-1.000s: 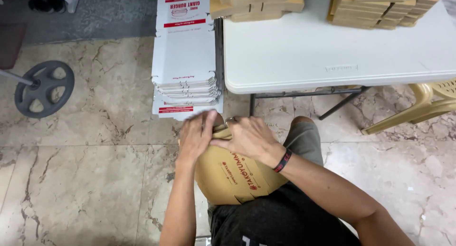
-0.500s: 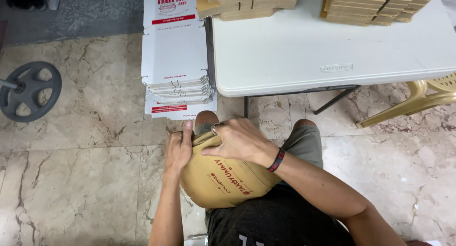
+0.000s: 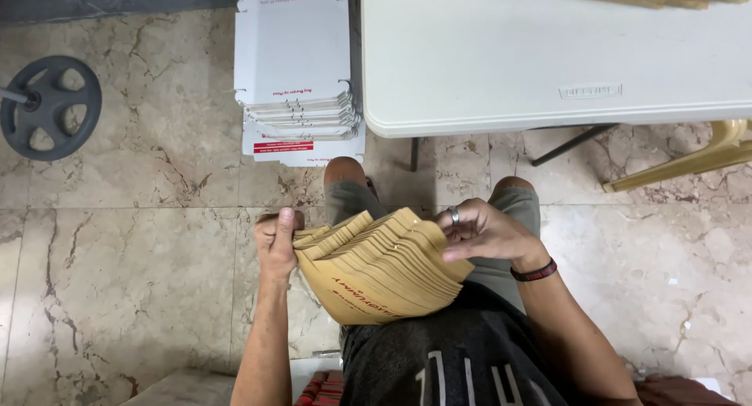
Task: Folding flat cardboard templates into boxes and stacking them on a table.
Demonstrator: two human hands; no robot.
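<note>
I see the left hand (image 3: 276, 245) closed on the left edge of a fanned stack of brown paper bags (image 3: 384, 269) resting on the lap; right hand (image 3: 486, 232), fingers curled, pinches the top bags, apparently separating them. White table (image 3: 548, 69) beyond.

one fanned stack of brown paper bags (image 3: 384, 269), perhaps twenty, one weight plate (image 3: 51, 104)

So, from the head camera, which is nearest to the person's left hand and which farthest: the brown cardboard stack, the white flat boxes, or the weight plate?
From the left hand:
1. Brown cardboard stack, gripped on the lap.
2. White flat boxes, on the floor ahead.
3. Weight plate, far left.
</note>
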